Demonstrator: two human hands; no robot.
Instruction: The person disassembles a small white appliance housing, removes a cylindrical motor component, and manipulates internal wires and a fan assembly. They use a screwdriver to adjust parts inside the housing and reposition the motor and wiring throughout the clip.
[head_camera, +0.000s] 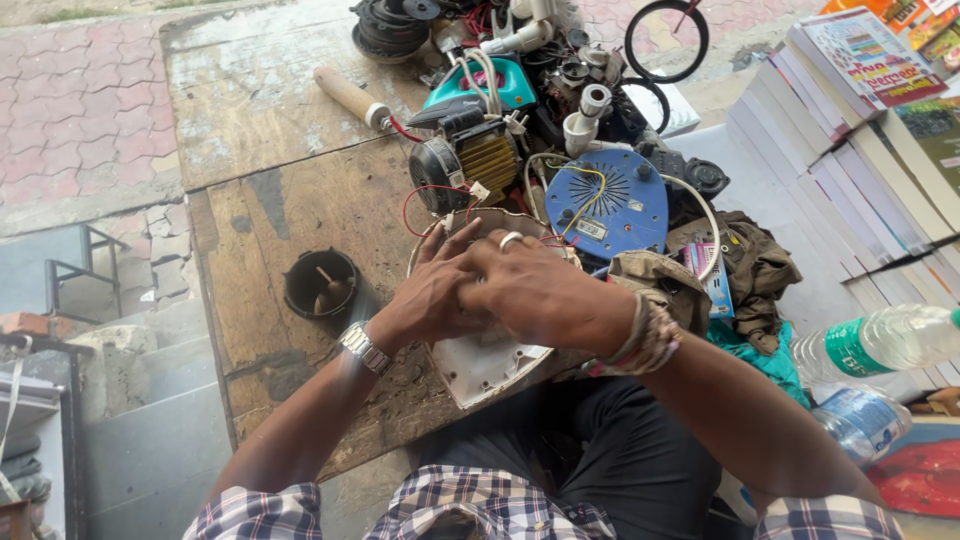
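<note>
Both my hands rest together on a round white appliance housing (487, 368) that lies at the near edge of a worn wooden table (290, 215). My left hand (432, 293), with a metal watch on its wrist, lies fingers spread over the housing's rim. My right hand (540, 292), wearing a ring and thread bracelets, overlaps the left hand and presses on the same housing. Red wires (425, 192) run from the housing to a small electric motor (465, 160) with a yellow winding just behind it. What lies under my palms is hidden.
A black cup-shaped part (320, 283) stands left of my hands. A blue round base plate (606, 205), a teal appliance shell (485, 85), cables and parts crowd the far side. Stacked books (850, 130) and plastic bottles (885, 340) are at the right, beside a brown rag (745, 270).
</note>
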